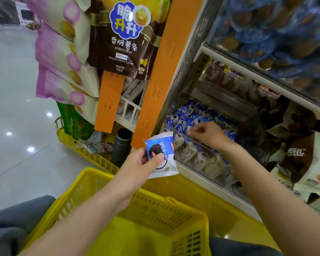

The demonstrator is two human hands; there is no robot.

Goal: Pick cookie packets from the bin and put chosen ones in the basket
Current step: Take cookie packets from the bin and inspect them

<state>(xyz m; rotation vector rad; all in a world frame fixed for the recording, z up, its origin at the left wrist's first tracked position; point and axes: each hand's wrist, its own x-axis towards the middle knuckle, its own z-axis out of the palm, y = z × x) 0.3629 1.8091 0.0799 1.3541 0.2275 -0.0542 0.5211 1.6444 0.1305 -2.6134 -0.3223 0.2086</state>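
The left hand (140, 164) pinches one cookie packet (162, 157) by its lower edge, thumb across the printed face. The packet sits above the far rim of the basket (155, 215), more over the gap behind it than over the open inside. If it were let go here, it would likely strike the rim or fall behind the basket, so it needs to come nearer first.

The right hand (209, 134) is beyond the basket and up to its right, fingers curled just over the clear front wall of the bin (201, 161). Whether they have caught a packet or only touch the heap I cannot tell. The loose packets (192, 117) lie piled against that wall. A hasty pull could drag neighbours over the edge, and a thin pinch on slick wrapping may slip on the way to the basket.
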